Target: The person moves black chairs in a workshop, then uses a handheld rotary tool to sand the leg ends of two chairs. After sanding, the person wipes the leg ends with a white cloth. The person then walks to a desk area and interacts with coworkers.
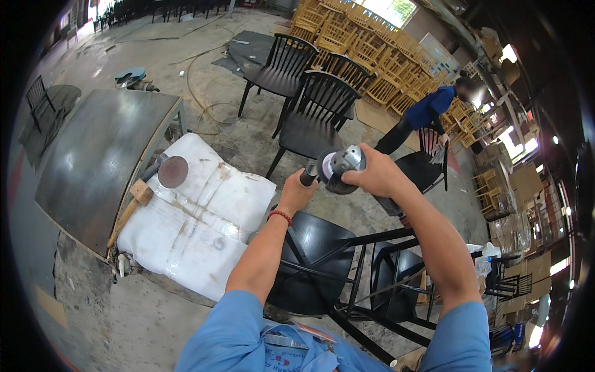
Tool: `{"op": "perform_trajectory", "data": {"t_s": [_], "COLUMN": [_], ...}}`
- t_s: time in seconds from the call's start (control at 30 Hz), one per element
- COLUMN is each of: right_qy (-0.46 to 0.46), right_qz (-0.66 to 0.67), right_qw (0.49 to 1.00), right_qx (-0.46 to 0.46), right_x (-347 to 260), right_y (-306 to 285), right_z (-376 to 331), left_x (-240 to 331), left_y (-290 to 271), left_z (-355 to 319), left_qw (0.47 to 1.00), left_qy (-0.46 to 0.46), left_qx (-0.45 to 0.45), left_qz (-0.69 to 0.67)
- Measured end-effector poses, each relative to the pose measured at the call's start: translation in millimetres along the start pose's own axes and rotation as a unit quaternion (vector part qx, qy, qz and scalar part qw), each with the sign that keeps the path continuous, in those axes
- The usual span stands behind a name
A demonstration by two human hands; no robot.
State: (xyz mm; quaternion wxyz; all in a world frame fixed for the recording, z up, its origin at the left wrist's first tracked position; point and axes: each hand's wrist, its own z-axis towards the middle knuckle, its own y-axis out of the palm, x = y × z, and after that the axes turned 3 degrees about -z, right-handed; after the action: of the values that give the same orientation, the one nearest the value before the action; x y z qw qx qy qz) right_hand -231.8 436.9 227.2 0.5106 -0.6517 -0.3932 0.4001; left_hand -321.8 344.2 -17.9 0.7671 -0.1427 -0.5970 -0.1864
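My left hand (297,193), with a red bead bracelet at the wrist, is closed around a black chair leg (308,176) near its end. That leg belongs to a tipped-over black chair (318,239) right in front of me. In my right hand (379,172) is an angle grinder (347,160), gripped around its metal head. Its round disc faces the end of the leg, close beside it; whether they touch I cannot tell. The grinder's body runs down behind my right forearm.
On the left, a white wrapped pad (204,204) carries a tool with a brown sanding disc (173,172) and a wooden mallet (141,193). A dark-topped table (105,161) stands beyond. Black chairs (313,127) stand ahead. A person in blue (427,108) handles another chair. Wooden chairs (378,53) are stacked behind.
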Motion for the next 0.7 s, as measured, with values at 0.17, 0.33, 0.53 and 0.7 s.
{"op": "perform_trajectory", "data": {"t_s": [0.17,0.33,0.53,0.7], "right_qy": [-0.003,0.015,0.011,0.009], "right_qz": [-0.039,-0.069,-0.064,-0.034], "right_qw": [0.999,0.997,0.997,0.997], "right_qx": [-0.012,0.019,-0.046,-0.069], "right_x": [-15.0,-20.0,-28.5,-26.2], "right_y": [4.7,-8.7,-7.5,-5.2], "right_z": [4.7,10.6,11.8,17.9], "left_x": [-1.3,0.7,4.5,3.6], "left_y": [0.8,-0.8,-0.4,-0.6], "left_z": [1.2,-1.4,-2.5,-4.5], "left_qw": [0.999,1.0,1.0,0.999], "left_qy": [0.035,-0.011,-0.011,0.022], "left_qx": [-0.001,0.004,0.013,0.025], "left_qz": [-0.042,0.011,0.006,-0.016]}}
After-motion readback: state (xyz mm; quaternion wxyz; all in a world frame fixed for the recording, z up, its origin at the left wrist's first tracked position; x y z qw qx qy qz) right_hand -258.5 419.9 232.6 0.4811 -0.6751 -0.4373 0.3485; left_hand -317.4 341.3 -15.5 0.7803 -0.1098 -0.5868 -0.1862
